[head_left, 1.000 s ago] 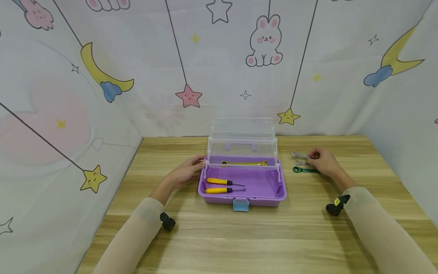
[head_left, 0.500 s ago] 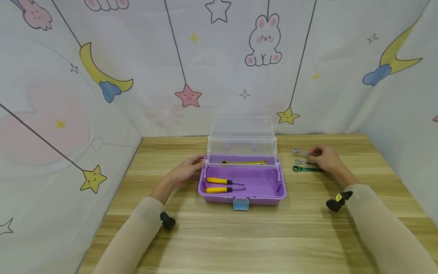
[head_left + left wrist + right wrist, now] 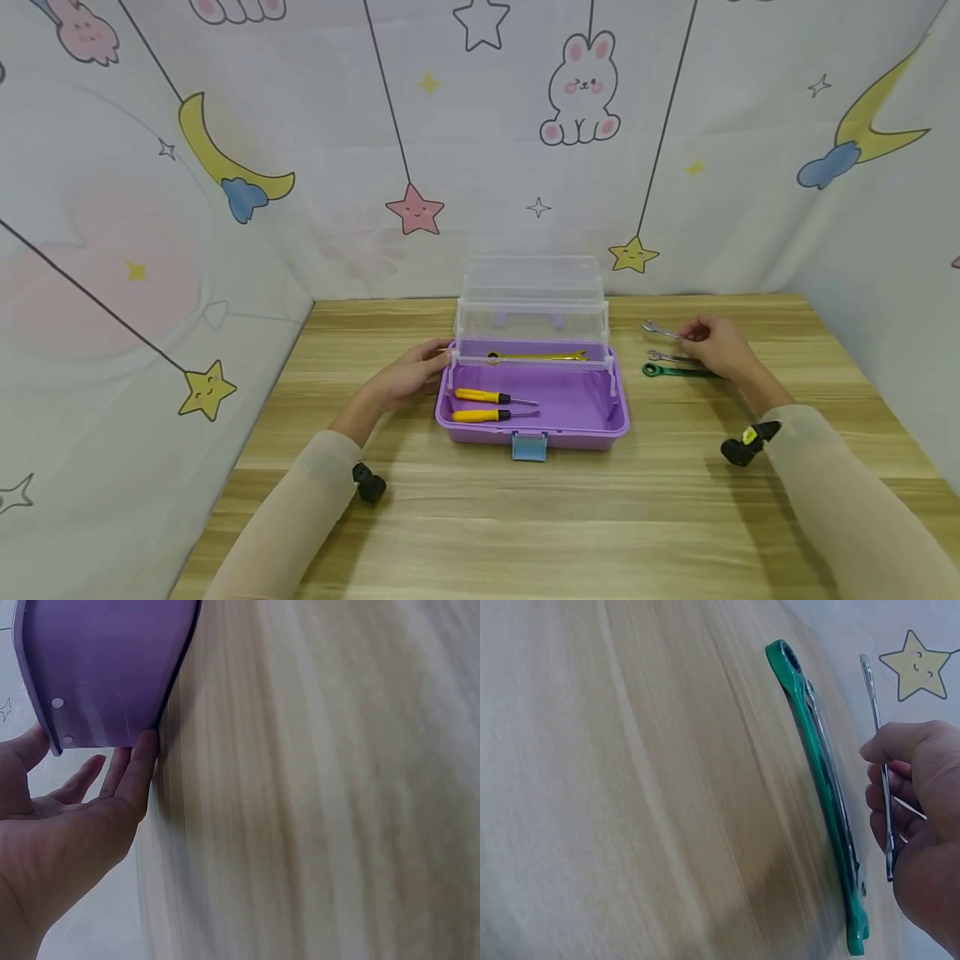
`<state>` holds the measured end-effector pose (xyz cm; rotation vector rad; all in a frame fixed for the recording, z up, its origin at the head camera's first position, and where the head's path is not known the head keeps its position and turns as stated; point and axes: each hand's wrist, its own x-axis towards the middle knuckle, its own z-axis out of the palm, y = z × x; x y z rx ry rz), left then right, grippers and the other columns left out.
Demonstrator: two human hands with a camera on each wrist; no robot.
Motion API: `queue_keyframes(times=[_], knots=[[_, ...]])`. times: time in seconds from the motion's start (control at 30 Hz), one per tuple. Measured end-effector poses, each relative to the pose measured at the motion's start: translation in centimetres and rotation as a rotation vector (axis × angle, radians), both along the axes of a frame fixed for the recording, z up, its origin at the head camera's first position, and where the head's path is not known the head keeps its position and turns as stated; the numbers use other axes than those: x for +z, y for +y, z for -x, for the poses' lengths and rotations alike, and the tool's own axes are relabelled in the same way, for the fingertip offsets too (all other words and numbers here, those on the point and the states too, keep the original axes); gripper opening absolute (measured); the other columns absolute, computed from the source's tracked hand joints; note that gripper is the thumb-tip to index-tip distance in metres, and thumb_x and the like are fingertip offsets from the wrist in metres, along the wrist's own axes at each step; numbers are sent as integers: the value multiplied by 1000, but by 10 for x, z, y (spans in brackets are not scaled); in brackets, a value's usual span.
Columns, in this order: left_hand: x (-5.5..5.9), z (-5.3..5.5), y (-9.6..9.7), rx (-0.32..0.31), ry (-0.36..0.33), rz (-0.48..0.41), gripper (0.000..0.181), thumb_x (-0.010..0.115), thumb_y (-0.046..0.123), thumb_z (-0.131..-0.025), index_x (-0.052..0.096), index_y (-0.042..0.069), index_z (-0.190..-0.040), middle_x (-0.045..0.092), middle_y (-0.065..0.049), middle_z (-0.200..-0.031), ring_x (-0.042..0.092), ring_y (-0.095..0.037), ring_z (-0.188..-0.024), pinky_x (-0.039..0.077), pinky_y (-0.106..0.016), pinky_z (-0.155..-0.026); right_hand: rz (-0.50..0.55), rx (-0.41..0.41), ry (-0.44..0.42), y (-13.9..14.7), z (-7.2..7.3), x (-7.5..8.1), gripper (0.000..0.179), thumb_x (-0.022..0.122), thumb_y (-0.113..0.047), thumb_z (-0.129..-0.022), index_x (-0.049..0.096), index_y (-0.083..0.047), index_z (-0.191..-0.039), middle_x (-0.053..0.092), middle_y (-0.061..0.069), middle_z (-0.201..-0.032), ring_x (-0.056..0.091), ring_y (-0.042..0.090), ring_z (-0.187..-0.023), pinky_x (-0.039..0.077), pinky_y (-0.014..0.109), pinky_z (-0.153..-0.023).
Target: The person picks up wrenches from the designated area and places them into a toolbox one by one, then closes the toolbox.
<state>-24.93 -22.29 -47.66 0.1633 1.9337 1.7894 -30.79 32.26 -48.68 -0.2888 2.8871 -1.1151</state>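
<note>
My right hand (image 3: 720, 346) pinches a silver wrench (image 3: 658, 329) between thumb and fingers, and the right wrist view shows its shaft raised off the tabletop. Just nearer lie a second silver wrench (image 3: 666, 357) and a green ratchet wrench (image 3: 673, 371), side by side. Against the left rear corner of a purple toolbox (image 3: 573, 442) rests my left hand (image 3: 403, 379). In the left wrist view its thumb and fairly straight fingertips touch the box's end wall (image 3: 105, 682). Inside the box are two yellow-handled screwdrivers (image 3: 480, 397) and a yellow wrench (image 3: 543, 357), the latter partly seen through the clear tray.
Clear plastic trays (image 3: 531, 329) stand raised at the toolbox's back, and a blue latch (image 3: 529, 447) hangs at its front. A wood-grain table (image 3: 480, 525) lies under everything. Patterned cloth (image 3: 487, 167) rises along the table's back and both sides.
My right hand has lifted the silver wrench and shifted it slightly back and to the right, away from the other two wrenches. The left hand has stayed at the toolbox.
</note>
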Motion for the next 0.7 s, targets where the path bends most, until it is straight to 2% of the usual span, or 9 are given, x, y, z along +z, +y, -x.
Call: queue_keyframes(times=[0.5,0.7], knots=[[0,1,-2,-8,-2,1,52,39,20,-117,28,4,-165,40,-25,-160,43,-41,-148,40,-56,-120,8,44,56,-6,-16,32,20,67,-15,-105,66,3,-114,67,18,-106,60,28,-95,51,27,-71],[-1,2,-1,-15,1,0,54,40,21,-117,26,3,-166,40,-26,-160,43,-41,-148,41,-55,-119,34,79,99,-13,-24,52,20,67,-15,-106,65,3,-113,66,17,-105,59,24,-93,50,20,-74]])
